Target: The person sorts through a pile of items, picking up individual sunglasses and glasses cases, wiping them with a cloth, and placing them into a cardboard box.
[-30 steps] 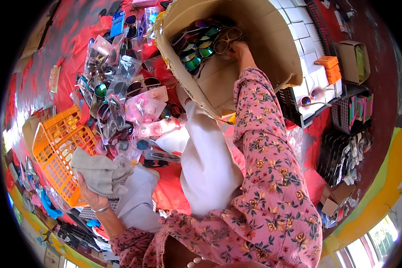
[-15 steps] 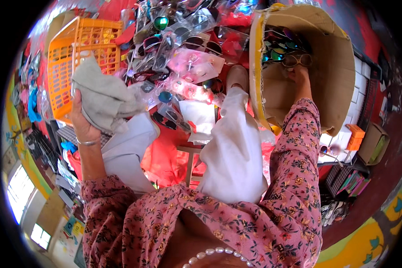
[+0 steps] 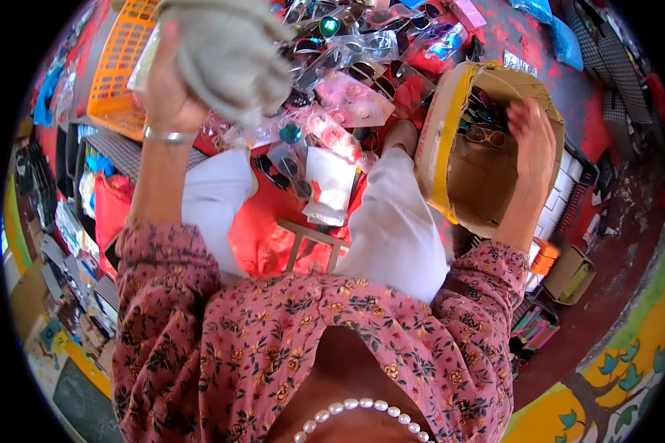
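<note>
My left hand (image 3: 168, 88) is raised at the upper left and grips a crumpled grey cloth (image 3: 229, 52); a silver bangle circles that wrist. My right hand (image 3: 532, 136) reaches into an open cardboard box (image 3: 442, 140) at the upper right, its fingers over a pair of sunglasses (image 3: 486, 134) lying among several others inside. Whether the fingers grip a pair is hidden. Between the hands lies a heap of sunglasses in clear plastic sleeves (image 3: 347, 81) on a red cover.
An orange plastic crate (image 3: 118, 66) stands at the upper left behind the cloth. My white-trousered knees (image 3: 391, 221) frame a small wooden stool (image 3: 310, 240). More boxes and racks (image 3: 561, 273) crowd the right side, and stacked goods (image 3: 74, 244) line the left.
The view has swung, so the box now sits at the right. My left hand has lifted the grey cloth higher. My right hand stays inside the box.
</note>
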Motion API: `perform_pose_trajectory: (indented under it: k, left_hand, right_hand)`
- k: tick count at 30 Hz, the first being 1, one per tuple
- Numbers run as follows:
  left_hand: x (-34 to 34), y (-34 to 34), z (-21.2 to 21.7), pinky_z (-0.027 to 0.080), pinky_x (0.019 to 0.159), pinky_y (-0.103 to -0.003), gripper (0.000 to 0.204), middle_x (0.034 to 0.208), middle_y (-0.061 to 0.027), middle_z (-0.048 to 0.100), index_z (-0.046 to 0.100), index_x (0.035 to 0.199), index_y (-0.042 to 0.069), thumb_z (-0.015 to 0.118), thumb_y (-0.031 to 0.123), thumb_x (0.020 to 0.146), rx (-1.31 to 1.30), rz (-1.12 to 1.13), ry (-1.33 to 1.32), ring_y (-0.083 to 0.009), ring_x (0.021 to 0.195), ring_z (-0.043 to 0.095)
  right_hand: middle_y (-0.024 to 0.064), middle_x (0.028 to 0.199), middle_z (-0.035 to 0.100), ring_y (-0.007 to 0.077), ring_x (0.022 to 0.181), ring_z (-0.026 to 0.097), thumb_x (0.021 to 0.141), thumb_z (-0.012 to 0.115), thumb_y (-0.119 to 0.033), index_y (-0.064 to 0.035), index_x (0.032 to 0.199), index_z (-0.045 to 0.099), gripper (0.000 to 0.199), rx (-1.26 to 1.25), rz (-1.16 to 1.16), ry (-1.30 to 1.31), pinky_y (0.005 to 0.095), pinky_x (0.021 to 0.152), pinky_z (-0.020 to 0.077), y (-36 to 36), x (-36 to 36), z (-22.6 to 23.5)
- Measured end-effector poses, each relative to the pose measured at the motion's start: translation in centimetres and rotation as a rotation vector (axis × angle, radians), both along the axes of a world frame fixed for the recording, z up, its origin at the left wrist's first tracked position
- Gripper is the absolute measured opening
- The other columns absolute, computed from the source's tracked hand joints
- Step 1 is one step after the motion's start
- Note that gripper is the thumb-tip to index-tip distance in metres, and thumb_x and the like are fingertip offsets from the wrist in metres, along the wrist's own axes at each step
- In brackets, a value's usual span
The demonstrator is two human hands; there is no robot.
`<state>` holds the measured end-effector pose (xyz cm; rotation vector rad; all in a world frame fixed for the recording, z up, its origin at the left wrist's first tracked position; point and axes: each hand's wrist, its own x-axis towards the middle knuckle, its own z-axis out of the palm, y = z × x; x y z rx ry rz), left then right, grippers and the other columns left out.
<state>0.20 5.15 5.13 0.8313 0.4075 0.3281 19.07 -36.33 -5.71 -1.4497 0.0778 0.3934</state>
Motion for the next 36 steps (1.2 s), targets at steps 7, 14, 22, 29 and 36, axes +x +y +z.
perform_pose_trajectory:
  k: [7,14,22,29,36]
  left_hand:
    - [4.7,-3.8,-0.3,0.046,0.078,-0.034,0.023,0.096,-0.0073,0.057,0.050,0.103,0.007,0.045,0.025,0.090,-0.167,-0.297,-0.442,-0.0190,0.089,0.054]
    - [5.1,-0.7,1.2,0.046,0.081,-0.028,0.026,0.096,-0.0096,0.059,0.054,0.099,0.002,0.044,0.024,0.091,0.179,-0.747,-0.222,-0.0187,0.091,0.058]
    - [-0.8,11.1,-13.0,0.048,0.078,-0.031,0.034,0.102,-0.0117,0.060,0.054,0.108,0.000,0.054,0.019,0.080,1.001,-0.627,0.395,-0.0201,0.092,0.059]
    - [-5.5,10.7,-32.7,0.045,0.081,-0.040,0.043,0.109,-0.0202,0.055,0.054,0.107,-0.002,0.057,0.025,0.073,1.527,-0.784,1.119,-0.0325,0.099,0.054]
    - [-11.2,4.1,-34.3,0.046,0.076,-0.045,0.033,0.099,-0.0272,0.057,0.062,0.093,0.002,0.057,0.025,0.070,1.362,-0.136,1.332,-0.0403,0.090,0.056]
  right_hand:
    - [0.0066,0.090,0.061,0.0151,0.077,0.059,0.073,0.060,0.002,-0.0008,0.111,0.053,0.038,0.036,0.025,-0.533,0.0249,0.068,0.0492,27.1,-12.5,12.9]
    - [0.0106,0.097,0.060,0.0202,0.085,0.059,0.073,0.065,-0.001,0.0023,0.110,0.051,0.040,0.265,0.151,-0.259,0.0300,0.077,0.0474,24.3,-8.3,8.0]
    - [0.0085,0.100,0.058,0.0235,0.090,0.058,0.081,0.057,-0.010,-0.0026,0.108,0.052,0.028,0.368,-0.238,0.013,0.0388,0.080,0.0488,19.5,-9.9,7.3]
    - [0.0040,0.097,0.060,0.0187,0.088,0.057,0.083,0.057,-0.013,-0.0047,0.104,0.054,0.023,0.371,-0.236,0.132,0.0334,0.080,0.0473,20.9,-12.2,9.6]
    - [0.0097,0.109,0.058,0.0262,0.096,0.058,0.083,0.056,-0.020,-0.0059,0.113,0.051,0.033,0.342,-0.168,0.052,0.0450,0.073,0.0531,19.5,-13.5,10.0]
